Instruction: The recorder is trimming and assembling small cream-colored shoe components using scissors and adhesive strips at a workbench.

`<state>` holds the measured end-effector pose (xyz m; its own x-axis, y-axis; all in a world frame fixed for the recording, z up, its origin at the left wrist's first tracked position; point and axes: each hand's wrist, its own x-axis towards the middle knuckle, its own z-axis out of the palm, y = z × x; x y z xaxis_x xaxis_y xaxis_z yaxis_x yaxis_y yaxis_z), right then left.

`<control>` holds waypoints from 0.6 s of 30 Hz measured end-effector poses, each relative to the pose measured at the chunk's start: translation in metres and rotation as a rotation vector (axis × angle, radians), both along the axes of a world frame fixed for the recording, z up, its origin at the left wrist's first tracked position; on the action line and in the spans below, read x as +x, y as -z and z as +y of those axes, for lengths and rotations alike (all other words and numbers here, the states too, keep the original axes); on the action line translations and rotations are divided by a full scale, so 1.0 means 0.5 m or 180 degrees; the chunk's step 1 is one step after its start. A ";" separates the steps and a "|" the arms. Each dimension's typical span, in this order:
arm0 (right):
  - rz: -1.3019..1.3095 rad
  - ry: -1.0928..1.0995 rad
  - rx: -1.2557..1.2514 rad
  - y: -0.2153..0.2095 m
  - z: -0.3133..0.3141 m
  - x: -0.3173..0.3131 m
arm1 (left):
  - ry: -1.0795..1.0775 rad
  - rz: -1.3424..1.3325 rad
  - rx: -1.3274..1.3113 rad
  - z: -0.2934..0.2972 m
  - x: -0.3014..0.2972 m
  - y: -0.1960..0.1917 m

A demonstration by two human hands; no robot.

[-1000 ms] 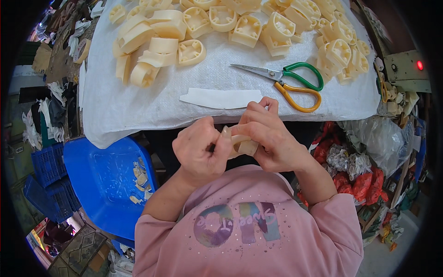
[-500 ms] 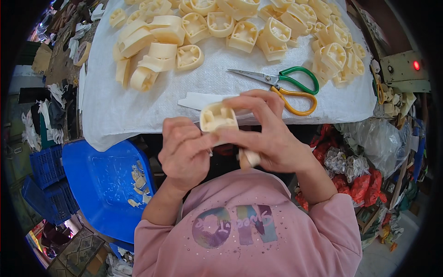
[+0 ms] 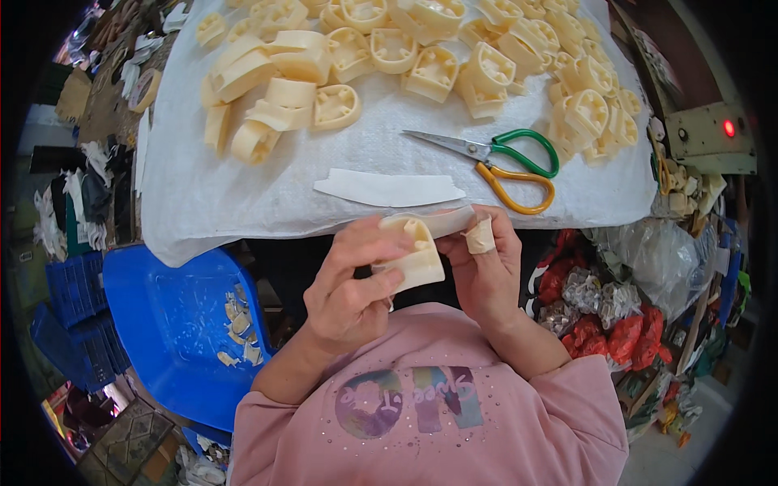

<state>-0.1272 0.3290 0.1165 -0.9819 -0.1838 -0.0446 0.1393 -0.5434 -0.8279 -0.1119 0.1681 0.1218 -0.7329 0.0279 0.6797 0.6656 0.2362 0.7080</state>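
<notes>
My left hand (image 3: 354,279) is closed around a cream plastic shoe heel (image 3: 420,267), D-shaped and hollow, tilted just off the near table edge. A pale strip (image 3: 446,222) runs from the heel's far side to my right hand (image 3: 489,271), whose fingers pinch its right end. A tan wrap (image 3: 480,236) covers one digit of that hand. How much of the strip touches the heel is hidden. On the table just beyond lies a white curved strip (image 3: 389,188). Scissors (image 3: 490,152) with one green and one yellow handle lie partly open to its right.
Many similar cream heels (image 3: 338,106) are heaped across the far side of the white-covered table (image 3: 267,190). A blue plastic bin (image 3: 166,324) with scraps stands at lower left. Red and clear plastic bags (image 3: 624,332) pile up at right, below a box with a red light (image 3: 728,128).
The heel has turned and moved slightly right and down in my left hand. My right hand has shifted off the heel and now holds the pale strip. The white strip on the table is uncovered.
</notes>
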 end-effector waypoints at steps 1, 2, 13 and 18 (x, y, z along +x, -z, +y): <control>-0.0005 0.0039 0.0023 0.000 0.006 -0.001 | 0.0058 0.0060 -0.0034 -0.002 0.005 0.010; -0.0003 -0.0073 0.0157 0.000 0.013 -0.003 | 0.0095 0.0055 -0.0011 -0.003 0.005 0.011; 0.0820 -0.0444 0.0830 0.001 0.031 -0.002 | -0.0462 0.0279 -0.1560 0.009 0.003 -0.017; 0.1306 -0.0293 0.1566 0.000 0.026 -0.003 | -0.0522 0.0189 -0.1635 0.021 0.004 -0.028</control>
